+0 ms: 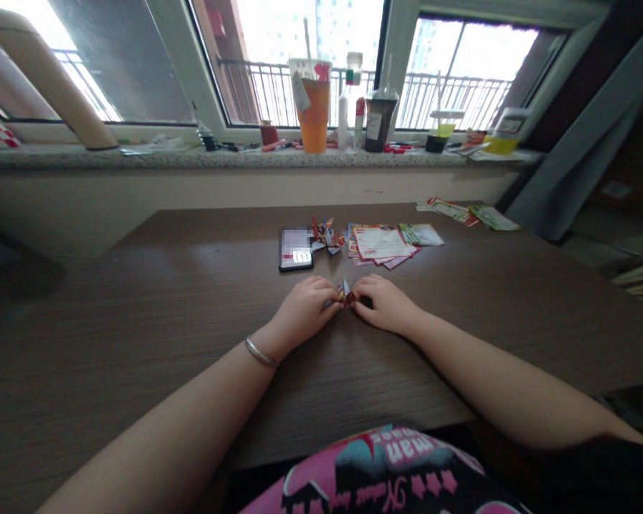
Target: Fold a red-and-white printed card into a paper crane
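Observation:
Just above the middle of the brown table, both my hands meet at a small piece of folded colourful paper. My left hand, with a silver bangle on its wrist, pinches the paper's left side. From the right, my right hand pinches the other side. The fingertips cover much of the paper, so its full shape is hidden. Beyond my hands lies a phone with a lit screen. Beside it sits a pile of folded colourful paper pieces, and to their right a stack of printed sheets.
More printed leaflets lie at the table's far right. On the granite windowsill stand a tall orange drink cup, a dark drink cup, bottles and small items. A grey curtain hangs at the right.

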Demonstrator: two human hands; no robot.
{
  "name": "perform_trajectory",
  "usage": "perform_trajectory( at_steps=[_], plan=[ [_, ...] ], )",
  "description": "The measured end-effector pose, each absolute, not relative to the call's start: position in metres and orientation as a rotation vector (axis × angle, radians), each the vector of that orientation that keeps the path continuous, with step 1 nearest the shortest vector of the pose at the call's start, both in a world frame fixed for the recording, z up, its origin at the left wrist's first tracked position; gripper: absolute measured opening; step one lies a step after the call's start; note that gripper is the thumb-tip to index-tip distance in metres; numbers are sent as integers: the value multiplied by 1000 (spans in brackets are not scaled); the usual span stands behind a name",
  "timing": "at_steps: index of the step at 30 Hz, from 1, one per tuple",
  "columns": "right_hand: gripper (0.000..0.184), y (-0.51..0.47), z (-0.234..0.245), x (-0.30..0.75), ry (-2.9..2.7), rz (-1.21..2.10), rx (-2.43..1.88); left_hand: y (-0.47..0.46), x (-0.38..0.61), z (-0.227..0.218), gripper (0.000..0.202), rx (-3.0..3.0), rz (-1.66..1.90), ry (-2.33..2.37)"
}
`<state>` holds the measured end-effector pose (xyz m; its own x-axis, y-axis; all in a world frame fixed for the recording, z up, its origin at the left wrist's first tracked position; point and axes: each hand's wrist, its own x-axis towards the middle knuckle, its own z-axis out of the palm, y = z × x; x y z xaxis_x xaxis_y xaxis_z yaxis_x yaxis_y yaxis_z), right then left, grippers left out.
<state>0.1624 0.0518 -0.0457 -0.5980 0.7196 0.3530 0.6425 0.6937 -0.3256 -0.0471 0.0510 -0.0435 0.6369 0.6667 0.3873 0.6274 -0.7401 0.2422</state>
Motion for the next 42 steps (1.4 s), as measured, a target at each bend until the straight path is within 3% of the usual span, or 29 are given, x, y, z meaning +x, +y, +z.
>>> perform_trajectory(
  at_steps=[10, 42],
  plan=[
    [15, 58, -50, 161, -2343, 327, -1179, 52, -45, -43, 21, 2630, 668, 1195],
    [15, 56, -51, 152, -2203, 388, -1386, 55, -39, -52, 9, 2402, 802, 1390]
  ],
)
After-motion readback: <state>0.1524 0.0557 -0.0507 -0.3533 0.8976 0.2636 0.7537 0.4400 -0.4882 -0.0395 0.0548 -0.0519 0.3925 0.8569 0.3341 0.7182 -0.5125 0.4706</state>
